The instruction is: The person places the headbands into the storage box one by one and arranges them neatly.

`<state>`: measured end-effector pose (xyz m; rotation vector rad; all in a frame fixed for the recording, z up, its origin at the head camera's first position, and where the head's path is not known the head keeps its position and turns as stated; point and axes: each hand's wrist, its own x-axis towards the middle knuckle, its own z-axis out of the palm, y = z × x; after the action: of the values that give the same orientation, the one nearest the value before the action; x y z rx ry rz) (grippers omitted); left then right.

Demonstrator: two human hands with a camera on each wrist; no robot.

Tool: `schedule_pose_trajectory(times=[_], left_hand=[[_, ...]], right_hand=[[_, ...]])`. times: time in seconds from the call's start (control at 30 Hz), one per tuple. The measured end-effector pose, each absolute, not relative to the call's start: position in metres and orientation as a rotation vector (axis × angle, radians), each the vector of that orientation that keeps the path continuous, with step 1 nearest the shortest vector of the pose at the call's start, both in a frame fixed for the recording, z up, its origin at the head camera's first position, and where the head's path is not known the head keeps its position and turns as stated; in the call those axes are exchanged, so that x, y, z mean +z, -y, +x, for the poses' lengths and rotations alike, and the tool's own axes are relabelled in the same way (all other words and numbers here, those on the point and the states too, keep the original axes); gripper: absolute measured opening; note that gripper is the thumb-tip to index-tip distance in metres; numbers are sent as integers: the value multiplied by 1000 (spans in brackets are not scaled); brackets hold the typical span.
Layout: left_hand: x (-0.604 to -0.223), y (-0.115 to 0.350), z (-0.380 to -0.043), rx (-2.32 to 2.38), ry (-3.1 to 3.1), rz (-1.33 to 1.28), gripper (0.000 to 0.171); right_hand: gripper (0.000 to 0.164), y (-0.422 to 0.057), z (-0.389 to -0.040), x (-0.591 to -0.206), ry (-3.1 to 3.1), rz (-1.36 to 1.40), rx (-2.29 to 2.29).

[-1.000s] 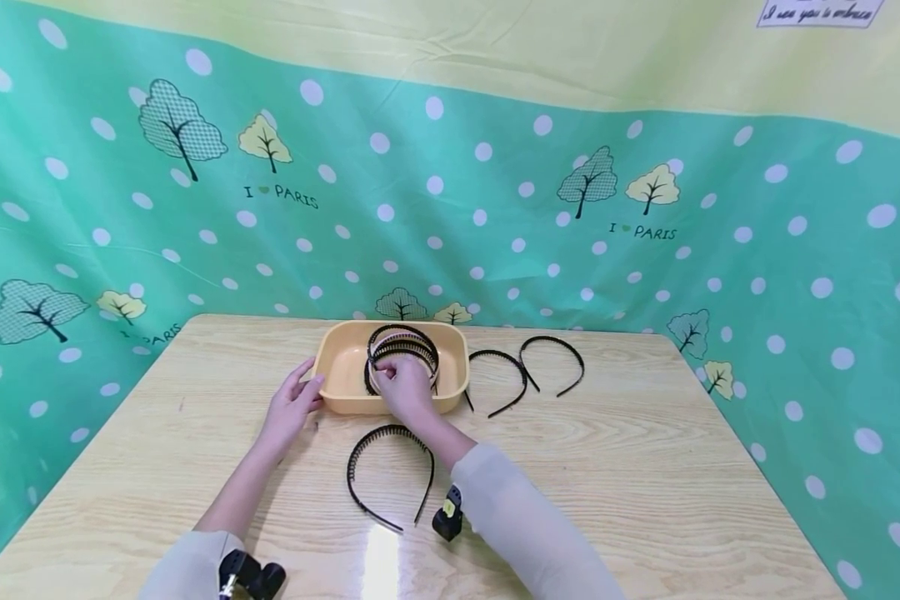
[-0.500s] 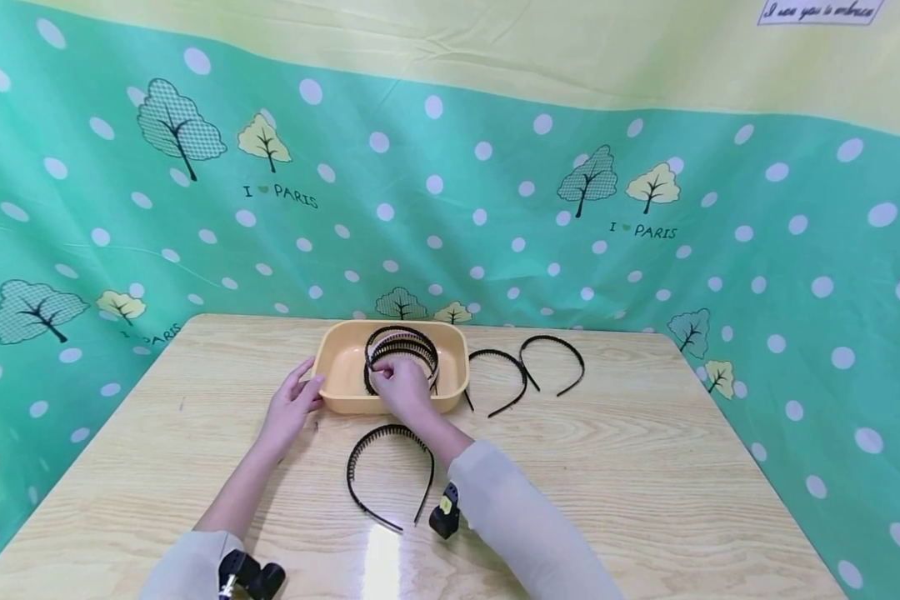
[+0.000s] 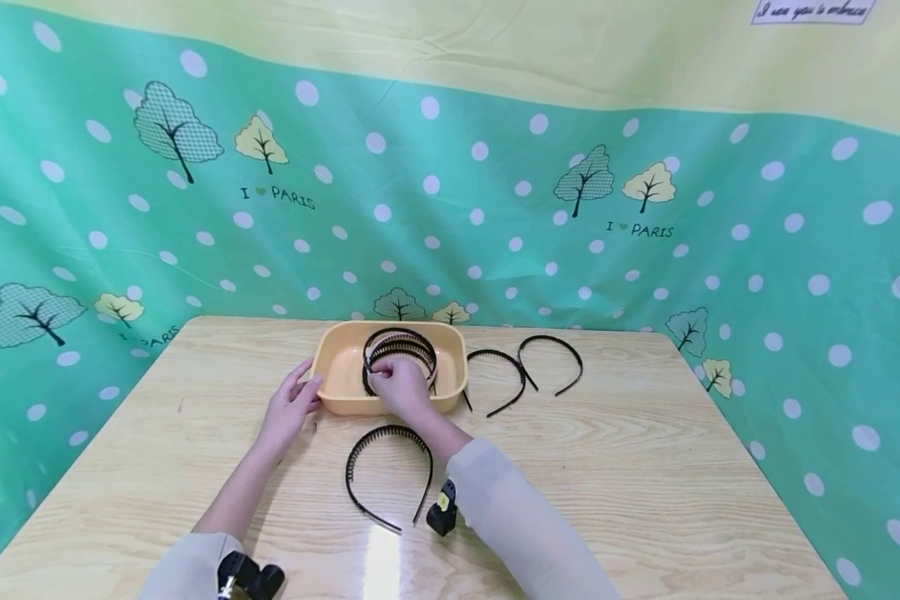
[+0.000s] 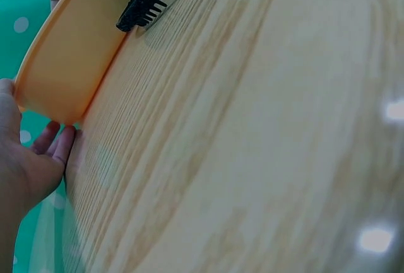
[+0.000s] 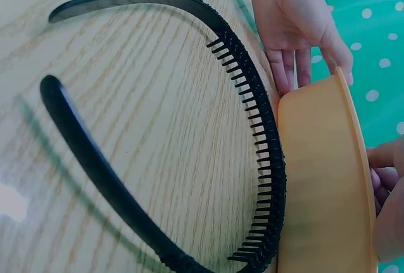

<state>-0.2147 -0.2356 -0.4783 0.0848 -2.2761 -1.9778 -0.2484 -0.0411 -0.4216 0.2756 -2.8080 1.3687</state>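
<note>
A yellow-orange plastic basin (image 3: 333, 408) stands near the table's back edge, with several black toothed headbands (image 3: 399, 332) and something pale pink piled in it. My left hand (image 3: 291, 408) holds the basin's left end, the thumb at the rim and the fingers low against the outer wall, as the left wrist view shows. Reaching over the basin's front wall, my right hand (image 3: 403, 386) pinches the end of a black headband inside; its fingertips are partly hidden. In front of the basin another toothed headband (image 3: 350, 467) lies on the table, large in the right wrist view.
Two more headbands, a nearer one (image 3: 521, 379) and a farther one (image 3: 579, 358), lie on the wooden table (image 3: 630, 492) right of the basin. A green polka-dot cloth (image 3: 450, 233) hangs behind the table and along its sides.
My right hand and the headband end it pinches have shifted very slightly left inside the basin. The right forearm has eased a little left too. My left hand stays at the basin.
</note>
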Motion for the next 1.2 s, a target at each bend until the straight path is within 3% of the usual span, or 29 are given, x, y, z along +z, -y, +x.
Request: schedule_pose_trajectory(times=[1.2], left_hand=[[-480,237,-218,-1954,2354,153,65]], right_hand=[[16,38,-247,-421,2839,430,1299]])
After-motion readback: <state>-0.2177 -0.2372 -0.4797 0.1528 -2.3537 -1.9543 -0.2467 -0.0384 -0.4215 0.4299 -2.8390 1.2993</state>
